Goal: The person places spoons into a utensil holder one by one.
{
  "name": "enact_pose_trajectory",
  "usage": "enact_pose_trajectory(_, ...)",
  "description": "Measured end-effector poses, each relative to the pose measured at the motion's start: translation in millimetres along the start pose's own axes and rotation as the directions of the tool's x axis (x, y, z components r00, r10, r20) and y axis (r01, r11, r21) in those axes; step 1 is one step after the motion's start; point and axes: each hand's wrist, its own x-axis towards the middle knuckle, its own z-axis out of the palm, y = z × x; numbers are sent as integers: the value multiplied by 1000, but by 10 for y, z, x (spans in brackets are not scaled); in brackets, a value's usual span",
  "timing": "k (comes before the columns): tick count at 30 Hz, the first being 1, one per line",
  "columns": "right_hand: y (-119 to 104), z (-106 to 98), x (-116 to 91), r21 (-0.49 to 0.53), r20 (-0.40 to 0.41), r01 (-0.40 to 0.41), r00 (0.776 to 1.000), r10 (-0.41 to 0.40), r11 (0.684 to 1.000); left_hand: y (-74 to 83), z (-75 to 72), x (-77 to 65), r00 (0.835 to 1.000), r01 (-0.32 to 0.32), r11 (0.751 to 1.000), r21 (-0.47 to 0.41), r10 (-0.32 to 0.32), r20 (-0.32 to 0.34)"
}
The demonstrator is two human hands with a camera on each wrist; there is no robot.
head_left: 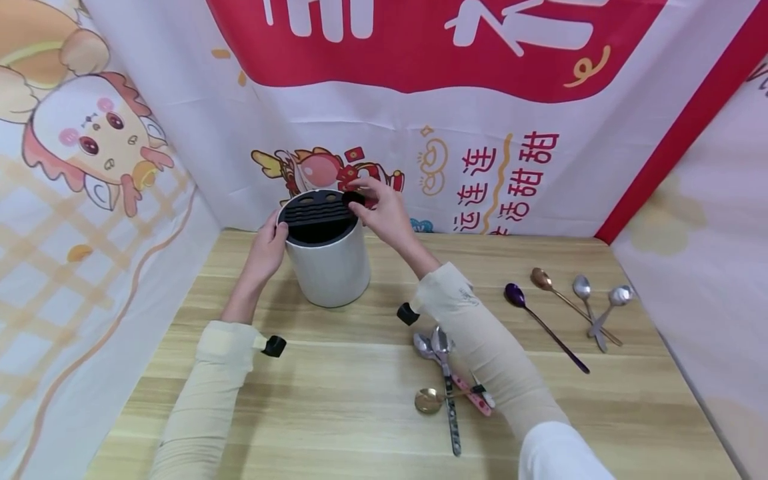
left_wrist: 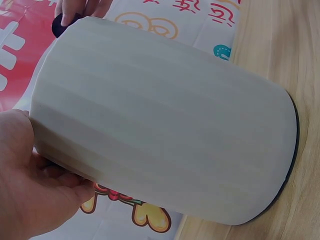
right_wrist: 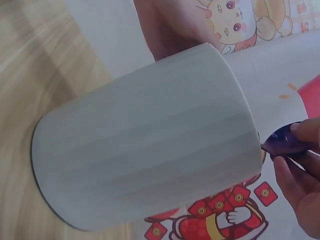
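A white cylindrical utensil holder (head_left: 330, 273) with a black slotted insert (head_left: 321, 212) in its top stands upright on the table. My left hand (head_left: 267, 248) grips its upper left side, thumb at the rim. At the right side of the rim my right hand (head_left: 384, 210) pinches a dark purple spoon (right_wrist: 286, 140) by its bowl. In the right wrist view the bowl is just above the rim; the handle is hidden, apparently down inside the holder.
Right of the holder, a crossed group includes a gold spoon (head_left: 429, 401) and a spoon with a dark patterned handle (head_left: 451, 413), partly under my right forearm. Farther right lie a purple spoon (head_left: 543, 323), a copper spoon (head_left: 542, 279) and silver spoons (head_left: 621, 295). A printed cloth (head_left: 384, 110) hangs behind.
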Motion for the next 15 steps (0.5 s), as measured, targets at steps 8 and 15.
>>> enact_pose_trajectory(8,231,-266,-176,39,85,-66,994,62,997,16,-6,-4,1000,-5,1000,19,5,-15)
enact_pose_trajectory(15,470,-503,-413,32,90,-64,994,61,997,12,7,-13,1000,-11,1000,20,11,-20)
